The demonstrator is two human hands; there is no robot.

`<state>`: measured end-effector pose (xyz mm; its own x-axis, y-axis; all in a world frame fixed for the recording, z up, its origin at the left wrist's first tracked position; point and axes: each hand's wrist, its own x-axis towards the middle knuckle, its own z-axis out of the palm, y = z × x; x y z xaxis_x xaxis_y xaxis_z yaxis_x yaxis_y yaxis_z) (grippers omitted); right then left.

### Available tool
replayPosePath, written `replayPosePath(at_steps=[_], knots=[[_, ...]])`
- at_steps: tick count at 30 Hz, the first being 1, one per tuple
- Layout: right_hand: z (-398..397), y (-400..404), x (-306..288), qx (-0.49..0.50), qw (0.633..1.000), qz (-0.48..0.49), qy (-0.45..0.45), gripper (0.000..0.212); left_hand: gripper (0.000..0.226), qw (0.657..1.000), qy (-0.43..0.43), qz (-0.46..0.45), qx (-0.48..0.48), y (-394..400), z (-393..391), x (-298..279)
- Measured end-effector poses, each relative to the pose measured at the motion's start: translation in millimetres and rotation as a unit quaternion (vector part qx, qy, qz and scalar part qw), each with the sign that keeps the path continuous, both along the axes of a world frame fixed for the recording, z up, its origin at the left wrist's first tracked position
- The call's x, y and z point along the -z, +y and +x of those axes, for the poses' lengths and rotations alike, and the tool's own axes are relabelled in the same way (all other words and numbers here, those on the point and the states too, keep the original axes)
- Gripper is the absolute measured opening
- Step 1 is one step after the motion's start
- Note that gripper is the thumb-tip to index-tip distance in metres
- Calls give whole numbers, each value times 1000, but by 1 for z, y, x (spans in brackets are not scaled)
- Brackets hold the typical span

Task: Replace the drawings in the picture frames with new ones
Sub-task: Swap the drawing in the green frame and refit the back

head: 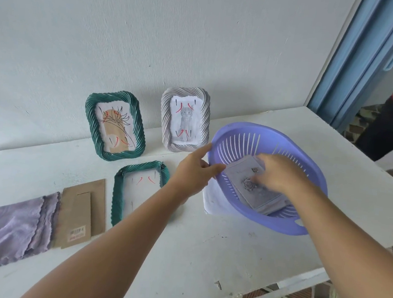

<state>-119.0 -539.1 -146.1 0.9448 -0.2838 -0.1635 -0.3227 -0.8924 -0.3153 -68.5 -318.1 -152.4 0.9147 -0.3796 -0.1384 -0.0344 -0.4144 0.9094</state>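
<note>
- The left hand (194, 170) grips the near rim of the purple basket (287, 221), thumb on the outside and fingers curled over the edge, tilting it toward the person.
- The right hand (278, 172) reaches inside the basket; its fingers (256, 179) are blurred, spread over the top sheet of the stack of new drawings (256, 190) (a rose sketch shows), and I cannot tell whether they have pinched it yet.
- The opened green frame (138, 191) lies face down on the desk (204, 257), its old drawing in place; its brown backing board (81, 214) lies just beside it, next to a lilac cloth (15, 230).
- Two more frames stand against the wall: a green frame (115, 125) and a grey frame (185, 119).
- To do this well, I judge: keep the basket steady, peel off one sheet only by its corner, and lift it flat so it does not crease.
</note>
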Motion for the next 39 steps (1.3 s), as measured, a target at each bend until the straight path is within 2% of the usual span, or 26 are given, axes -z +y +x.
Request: replayPosePath(at_steps=[9, 11, 14, 24, 28, 31, 33, 34, 39], knots=[[3, -1, 5, 28, 999, -21, -23, 50, 72, 999, 18, -26, -6, 2, -2, 3], [4, -2, 7, 27, 998, -34, -49, 42, 73, 1000, 15, -25, -5, 2, -2, 2], [6, -4, 10, 28, 996, -40, -75, 15, 73, 1000, 13, -20, -7, 2, -3, 2], [3, -2, 6, 27, 993, -81, -83, 20, 74, 1000, 9, -3, -4, -1, -4, -5], [3, 2, -4, 29, 987, -79, -134, 20, 75, 1000, -13, 28, 6, -3, -4, -10], [1, 13, -25, 19, 976, -92, -196, 10, 77, 995, -66, 69, 1, -1, -6, -18], [1, 23, -41, 14, 968, -99, -228, 46, 77, 992, -106, 56, -31, 6, -8, -27], [0, 30, -50, 12, 963, -107, -248, 56, 75, 991, -116, 35, -52, 11, -8, -32], [-5, 90, -83, -24, 946, -126, -297, 74, 63, 980, -104, -107, -130, 48, -14, -54]])
